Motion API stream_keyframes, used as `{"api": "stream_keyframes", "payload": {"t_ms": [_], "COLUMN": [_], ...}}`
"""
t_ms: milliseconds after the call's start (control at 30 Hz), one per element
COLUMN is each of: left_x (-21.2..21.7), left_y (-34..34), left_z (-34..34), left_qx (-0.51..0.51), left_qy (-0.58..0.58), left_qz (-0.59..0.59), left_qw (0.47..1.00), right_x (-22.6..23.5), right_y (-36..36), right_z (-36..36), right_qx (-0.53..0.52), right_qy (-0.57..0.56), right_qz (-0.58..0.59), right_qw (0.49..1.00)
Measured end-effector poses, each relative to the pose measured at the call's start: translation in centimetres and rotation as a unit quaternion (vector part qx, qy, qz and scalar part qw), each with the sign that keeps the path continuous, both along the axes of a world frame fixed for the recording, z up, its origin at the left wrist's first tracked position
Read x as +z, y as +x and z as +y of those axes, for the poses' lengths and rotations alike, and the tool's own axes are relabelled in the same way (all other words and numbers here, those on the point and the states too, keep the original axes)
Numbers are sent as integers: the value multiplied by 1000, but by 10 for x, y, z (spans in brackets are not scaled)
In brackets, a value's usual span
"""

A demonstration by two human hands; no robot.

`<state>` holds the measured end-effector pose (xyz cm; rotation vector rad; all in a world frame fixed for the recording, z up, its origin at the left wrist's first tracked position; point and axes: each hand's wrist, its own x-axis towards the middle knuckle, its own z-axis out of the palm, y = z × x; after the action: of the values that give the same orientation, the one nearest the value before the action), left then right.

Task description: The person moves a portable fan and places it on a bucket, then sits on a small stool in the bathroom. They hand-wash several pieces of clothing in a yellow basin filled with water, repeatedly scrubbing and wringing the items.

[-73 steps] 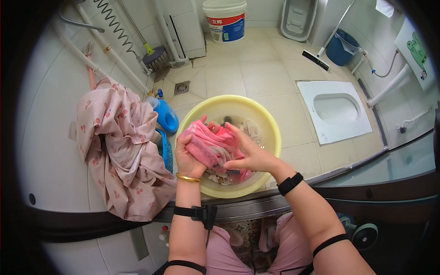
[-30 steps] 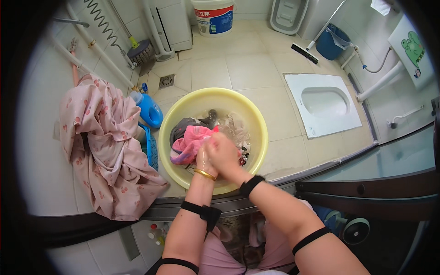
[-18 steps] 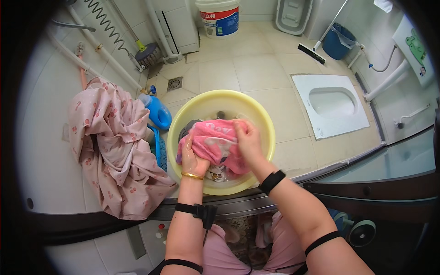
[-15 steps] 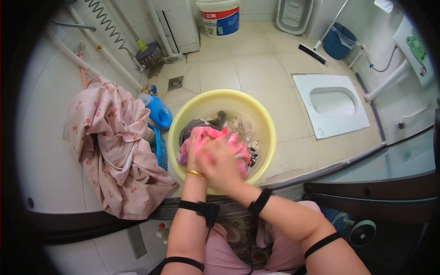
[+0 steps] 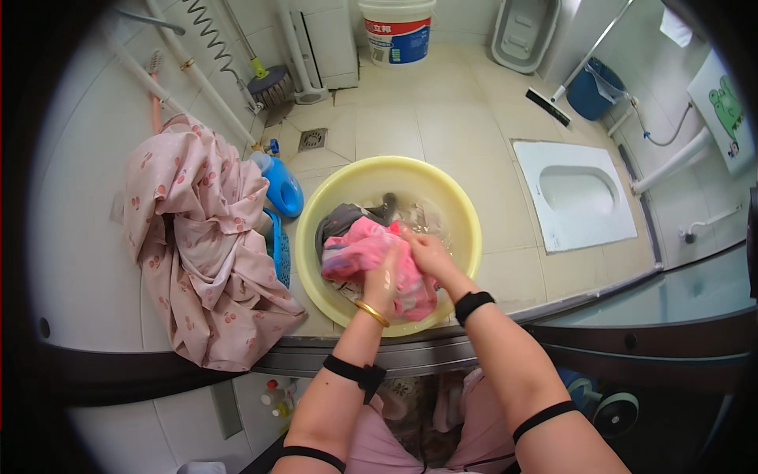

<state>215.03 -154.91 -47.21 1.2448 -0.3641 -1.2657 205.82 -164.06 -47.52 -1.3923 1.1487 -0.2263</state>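
A pale yellow basin (image 5: 470, 229) of water stands on the tiled floor in front of me. A wet pink garment (image 5: 355, 246), with white and greyish patches, is bunched above the water. My left hand (image 5: 384, 278), below a gold bangle, is closed on the middle of the garment, with its fingertips partly buried in the folds. Beside it on the right, my right hand (image 5: 430, 257) grips the garment's edge near a small red part. Dark grey cloth (image 5: 339, 220) lies behind it on the left, and pale fabric lies under the water.
Pink cherry-print cloth (image 5: 209, 237) hangs at the left, beside a blue bottle (image 5: 283, 189) and blue basket (image 5: 280, 249). A squat toilet (image 5: 580, 197) is on the right. Farther back are a bucket (image 5: 395, 31), a floor squeegee (image 5: 549, 107) and a blue bin (image 5: 594, 85). A dark door track (image 5: 379, 357) runs before me.
My hands were pressed together over the garment; now they are apart, the right hand farther right. The garment is more spread out, and the whole view has shifted slightly.
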Motion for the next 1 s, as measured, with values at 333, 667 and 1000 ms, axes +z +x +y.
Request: {"api": "stream_keyframes", "payload": {"t_ms": [333,667,1000], "left_x": [-15,17,50], "left_y": [-8,69,55], "left_z": [12,-9,-1], "left_qx": [-308,115,-2], "left_qy": [-69,-159,-102], "left_qz": [-55,414,395], "left_qw": [947,889,913], "right_x": [22,108,109], "right_y": [-14,-12,38], "right_z": [8,40,98], "right_qx": [90,144,100], "right_qy": [-256,-24,-499], "right_qz": [-44,-237,-34], "right_qw": [962,960,860]}}
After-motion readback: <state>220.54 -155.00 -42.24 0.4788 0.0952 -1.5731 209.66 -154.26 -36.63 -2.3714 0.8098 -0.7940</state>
